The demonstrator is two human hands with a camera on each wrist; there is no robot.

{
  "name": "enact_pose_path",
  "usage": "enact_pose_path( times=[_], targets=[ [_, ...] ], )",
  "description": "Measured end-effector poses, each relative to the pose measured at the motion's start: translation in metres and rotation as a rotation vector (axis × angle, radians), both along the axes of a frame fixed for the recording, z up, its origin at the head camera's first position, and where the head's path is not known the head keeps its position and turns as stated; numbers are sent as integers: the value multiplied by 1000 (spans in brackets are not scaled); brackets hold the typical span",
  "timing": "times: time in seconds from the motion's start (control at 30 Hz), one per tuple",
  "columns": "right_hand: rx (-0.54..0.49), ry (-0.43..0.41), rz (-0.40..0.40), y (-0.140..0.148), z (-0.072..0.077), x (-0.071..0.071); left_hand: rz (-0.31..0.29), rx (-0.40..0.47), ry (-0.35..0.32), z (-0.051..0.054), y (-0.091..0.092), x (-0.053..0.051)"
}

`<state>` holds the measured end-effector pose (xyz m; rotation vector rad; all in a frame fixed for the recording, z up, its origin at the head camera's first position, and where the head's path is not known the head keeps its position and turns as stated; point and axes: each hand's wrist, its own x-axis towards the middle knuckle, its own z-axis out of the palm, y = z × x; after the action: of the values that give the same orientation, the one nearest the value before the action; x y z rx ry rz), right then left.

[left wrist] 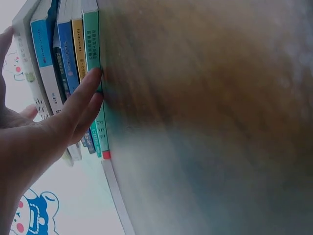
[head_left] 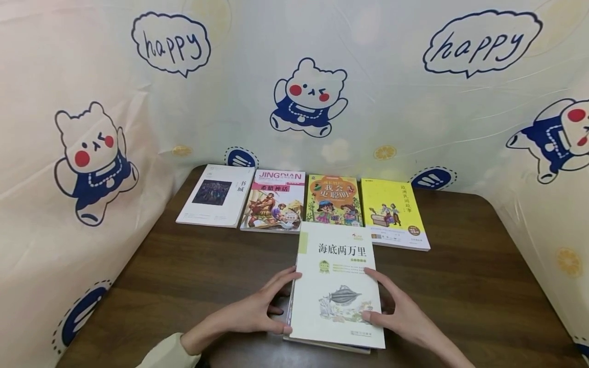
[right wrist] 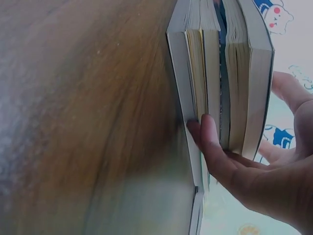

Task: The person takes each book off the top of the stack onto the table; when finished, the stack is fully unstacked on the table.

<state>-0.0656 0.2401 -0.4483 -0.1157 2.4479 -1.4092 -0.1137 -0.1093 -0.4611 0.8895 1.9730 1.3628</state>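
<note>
A stack of several books sits near the table's front, topped by a white book (head_left: 342, 286) with an airship drawing. My left hand (head_left: 250, 309) grips its left side; in the left wrist view that hand (left wrist: 49, 129) has fingertips on the coloured spines (left wrist: 91, 44). On the right side, my right hand (head_left: 407, 317) grips the stack, fingertips on the top cover's edge. The right wrist view shows the same hand (right wrist: 264, 183) with fingers against the page edges (right wrist: 237, 98). Some fingers are hidden beside the stack in the head view.
Behind the stack, four books lie in a row: a white one (head_left: 213, 197), a pink-topped one (head_left: 273, 199), an orange and green one (head_left: 333, 199) and a yellow one (head_left: 393, 209). A patterned curtain (head_left: 368, 102) surrounds the brown table (head_left: 460, 286).
</note>
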Motion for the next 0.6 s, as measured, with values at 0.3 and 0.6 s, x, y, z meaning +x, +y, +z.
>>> enact_pose_path(
  times=[0.3, 0.6],
  targets=[
    [-53, -33, -8, 9, 3, 1, 23, 20, 40, -4, 2, 0],
    [-278, -62, 7, 17, -2, 1, 29, -17, 60, -2, 4, 0]
  ],
)
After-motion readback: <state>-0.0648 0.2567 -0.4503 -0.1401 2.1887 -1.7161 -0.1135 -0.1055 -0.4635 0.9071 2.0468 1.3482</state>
